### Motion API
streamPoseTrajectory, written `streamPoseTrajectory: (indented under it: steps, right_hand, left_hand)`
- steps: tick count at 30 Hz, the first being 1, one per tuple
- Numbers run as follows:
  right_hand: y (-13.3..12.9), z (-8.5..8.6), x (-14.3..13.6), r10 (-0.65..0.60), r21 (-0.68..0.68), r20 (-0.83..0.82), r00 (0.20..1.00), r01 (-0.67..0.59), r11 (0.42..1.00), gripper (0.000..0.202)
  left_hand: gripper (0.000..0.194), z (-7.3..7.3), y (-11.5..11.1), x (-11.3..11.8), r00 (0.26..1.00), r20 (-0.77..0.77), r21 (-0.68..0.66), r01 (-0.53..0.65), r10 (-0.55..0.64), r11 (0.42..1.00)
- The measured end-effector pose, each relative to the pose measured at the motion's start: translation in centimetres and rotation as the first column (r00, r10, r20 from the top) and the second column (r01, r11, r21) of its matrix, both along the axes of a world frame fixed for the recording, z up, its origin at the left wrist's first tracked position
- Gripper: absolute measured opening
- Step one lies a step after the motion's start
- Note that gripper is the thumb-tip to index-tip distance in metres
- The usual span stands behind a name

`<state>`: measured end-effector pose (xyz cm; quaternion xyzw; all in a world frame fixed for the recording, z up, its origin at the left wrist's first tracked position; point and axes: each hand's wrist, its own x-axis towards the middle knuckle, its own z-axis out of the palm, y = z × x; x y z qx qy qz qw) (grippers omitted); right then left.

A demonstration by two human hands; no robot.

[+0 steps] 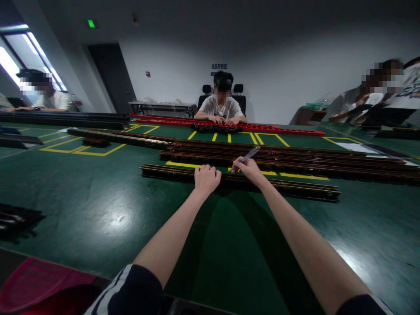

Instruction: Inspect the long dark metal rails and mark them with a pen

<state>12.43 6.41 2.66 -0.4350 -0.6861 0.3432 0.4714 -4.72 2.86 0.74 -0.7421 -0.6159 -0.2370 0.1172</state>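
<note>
Fingers of the right hand (247, 169) are closed around a slim clear-handled tool (251, 152), maybe a screwdriver, with its handle tilted up and away to the right. Pen-style grip, probably for fine control over the tip, which points at the dark strip (170, 172) near the gap between the hands; can't tell if it's touching. Left hand (206, 177) is curled over that same strip, likely steadying it, though whether it's gripping or only pressing, no clue. Strip lies crosswise on the green table (82, 197), which looks handy since both hands reach its middle and the ends stick out either side. Just beyond, a bundle of long strips (295, 159) runs off to the right, so room that way seems tight. Nearer in, bare tabletop gives the forearms decent space. Farther off, red rails (282, 129) lie in front of a co-worker (218, 105).
</note>
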Motion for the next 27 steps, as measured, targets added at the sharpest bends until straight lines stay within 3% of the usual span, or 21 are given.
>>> streamPoseTrajectory:
  steps: [27]
  right_hand:
    - [0.30, -0.17, 0.91, -0.082, -0.118, -0.076, 0.994, 0.073, 0.990, 0.016]
  left_hand:
    - [0.045, -0.08, 0.10, -0.93, 0.999, 0.037, -0.017, -0.040, 0.040, 0.999]
